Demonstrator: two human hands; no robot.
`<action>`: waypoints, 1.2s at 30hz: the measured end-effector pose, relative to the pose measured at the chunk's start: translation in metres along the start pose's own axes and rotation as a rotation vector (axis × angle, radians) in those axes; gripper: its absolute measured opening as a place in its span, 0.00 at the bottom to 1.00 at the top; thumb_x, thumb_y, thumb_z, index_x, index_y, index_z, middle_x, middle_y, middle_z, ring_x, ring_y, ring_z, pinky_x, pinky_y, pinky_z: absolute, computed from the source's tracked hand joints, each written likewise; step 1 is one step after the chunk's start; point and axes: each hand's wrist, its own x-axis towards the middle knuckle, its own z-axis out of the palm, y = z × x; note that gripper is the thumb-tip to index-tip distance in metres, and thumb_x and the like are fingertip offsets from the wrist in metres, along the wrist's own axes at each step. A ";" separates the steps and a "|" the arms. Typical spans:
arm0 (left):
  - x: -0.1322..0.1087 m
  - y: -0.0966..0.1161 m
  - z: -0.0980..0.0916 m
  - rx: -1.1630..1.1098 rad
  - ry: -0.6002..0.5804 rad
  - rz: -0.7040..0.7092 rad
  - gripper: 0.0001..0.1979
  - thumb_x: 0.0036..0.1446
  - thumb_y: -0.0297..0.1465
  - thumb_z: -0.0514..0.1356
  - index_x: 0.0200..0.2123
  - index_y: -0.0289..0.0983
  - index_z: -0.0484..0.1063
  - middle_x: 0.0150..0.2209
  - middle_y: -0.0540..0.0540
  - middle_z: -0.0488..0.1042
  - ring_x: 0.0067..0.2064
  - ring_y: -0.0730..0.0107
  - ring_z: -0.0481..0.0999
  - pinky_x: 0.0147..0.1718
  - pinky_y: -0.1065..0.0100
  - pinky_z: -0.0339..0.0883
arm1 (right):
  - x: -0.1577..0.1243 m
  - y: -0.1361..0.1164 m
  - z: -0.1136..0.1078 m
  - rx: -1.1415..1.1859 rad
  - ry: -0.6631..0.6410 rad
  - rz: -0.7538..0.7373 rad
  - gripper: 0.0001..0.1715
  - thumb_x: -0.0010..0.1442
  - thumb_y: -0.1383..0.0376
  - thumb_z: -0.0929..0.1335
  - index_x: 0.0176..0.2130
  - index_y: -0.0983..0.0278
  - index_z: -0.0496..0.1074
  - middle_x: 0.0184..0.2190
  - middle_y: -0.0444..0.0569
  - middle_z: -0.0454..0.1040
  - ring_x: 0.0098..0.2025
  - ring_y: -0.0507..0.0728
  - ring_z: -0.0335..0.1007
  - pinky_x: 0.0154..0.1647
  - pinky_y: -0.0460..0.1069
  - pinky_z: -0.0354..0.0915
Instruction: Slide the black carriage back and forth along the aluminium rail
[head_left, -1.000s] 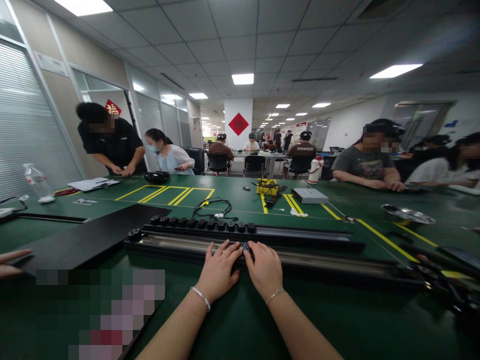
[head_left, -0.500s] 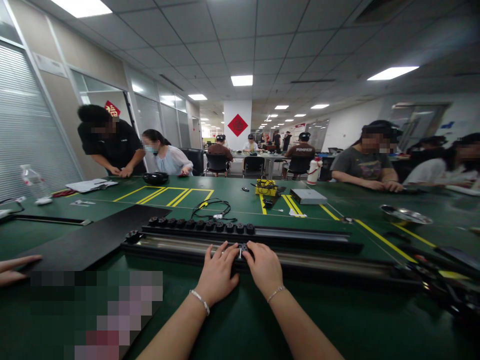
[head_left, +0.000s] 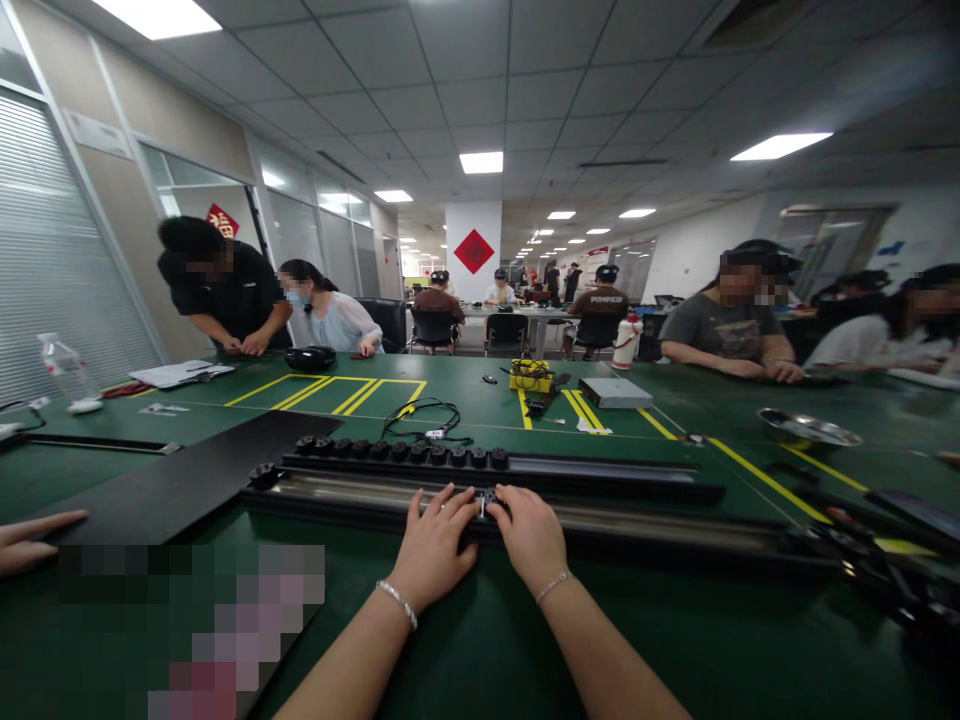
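A long black rail (head_left: 660,532) with a pale inner channel lies crosswise in front of me. My left hand (head_left: 437,548) rests on it with fingers stretched out and spread, the fingertips by a small dark piece with a bright metal strip (head_left: 484,503). From the other side, my right hand (head_left: 531,535) closes its bent thumb and fingers on that small piece. The fingers partly cover the piece, so its exact kind is hidden. At the rail's left end sits a black knob-like part (head_left: 264,475).
Behind lies a second black rail (head_left: 615,475) with a row of round black parts (head_left: 397,453). A black board (head_left: 187,490) is at left, touched by another person's hand (head_left: 37,540). Farther back are a coiled cable (head_left: 424,415), yellow basket (head_left: 529,374), grey box (head_left: 616,392) and metal bowl (head_left: 808,428).
My hands stay at almost the same spot on the rail, around the small piece. The view has shifted very slightly.
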 end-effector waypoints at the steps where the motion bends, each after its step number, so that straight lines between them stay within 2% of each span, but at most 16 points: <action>1: 0.000 0.000 0.000 0.002 0.002 0.001 0.23 0.51 0.35 0.56 0.52 0.50 0.61 0.58 0.52 0.62 0.60 0.58 0.54 0.58 0.43 0.36 | 0.000 0.000 -0.001 -0.001 0.001 -0.004 0.11 0.60 0.61 0.62 0.38 0.59 0.72 0.40 0.47 0.74 0.45 0.54 0.67 0.48 0.48 0.58; 7: 0.000 0.000 0.001 0.010 -0.001 0.004 0.23 0.51 0.35 0.55 0.52 0.51 0.61 0.58 0.52 0.62 0.60 0.58 0.55 0.57 0.42 0.36 | 0.000 -0.003 -0.006 -0.024 -0.026 0.000 0.10 0.59 0.62 0.62 0.36 0.60 0.72 0.38 0.48 0.75 0.47 0.55 0.66 0.50 0.50 0.55; 14: 0.000 -0.001 0.003 0.012 0.006 0.006 0.22 0.51 0.35 0.55 0.52 0.52 0.61 0.58 0.53 0.62 0.60 0.58 0.54 0.57 0.42 0.36 | -0.001 -0.003 -0.005 -0.010 0.006 0.006 0.11 0.58 0.58 0.62 0.32 0.61 0.71 0.34 0.48 0.74 0.42 0.55 0.67 0.45 0.48 0.55; 24: 0.000 0.000 0.003 0.025 -0.019 0.018 0.26 0.49 0.36 0.56 0.54 0.50 0.59 0.60 0.51 0.59 0.61 0.55 0.52 0.57 0.41 0.33 | -0.001 -0.006 -0.003 -0.056 0.066 0.010 0.08 0.56 0.61 0.63 0.29 0.62 0.68 0.29 0.46 0.72 0.35 0.53 0.66 0.39 0.46 0.53; 36: -0.001 0.000 0.004 0.095 -0.026 0.026 0.30 0.50 0.38 0.56 0.57 0.53 0.53 0.61 0.52 0.55 0.62 0.56 0.50 0.57 0.42 0.37 | -0.003 -0.004 -0.003 -0.102 0.104 -0.005 0.07 0.56 0.62 0.62 0.28 0.61 0.67 0.25 0.44 0.72 0.30 0.52 0.66 0.37 0.47 0.51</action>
